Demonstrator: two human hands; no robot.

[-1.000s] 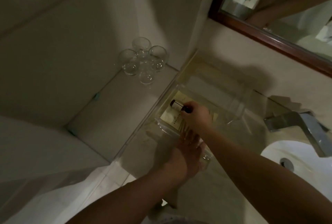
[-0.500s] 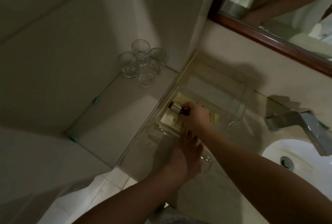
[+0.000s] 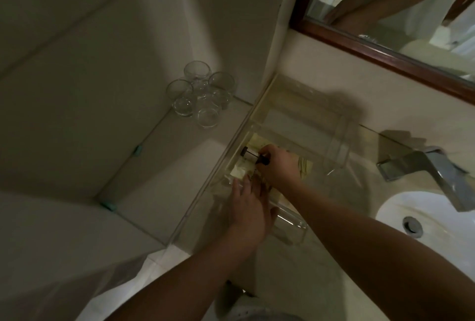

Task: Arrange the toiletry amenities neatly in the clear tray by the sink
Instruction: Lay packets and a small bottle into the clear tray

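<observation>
A clear tray [image 3: 336,145] stands on the counter left of the sink. Pale cream amenity packets [image 3: 240,170] lie inside its near left part. My right hand [image 3: 279,166] is inside the tray, its fingers closed on two small dark-capped bottles [image 3: 253,157] that lie across the packets. My left hand [image 3: 250,207] rests flat with spread fingers on the tray's near edge and holds nothing. The light is dim, so labels cannot be read.
Several clear glasses [image 3: 201,94] stand on a lower ledge to the left. A white sink [image 3: 424,220] with a chrome tap [image 3: 434,169] is at the right. A wood-framed mirror [image 3: 385,25] hangs on the wall above the counter.
My right hand has stayed on the small bottles and shifted them slightly towards me. My left hand slid a little forward along the tray's near edge.
</observation>
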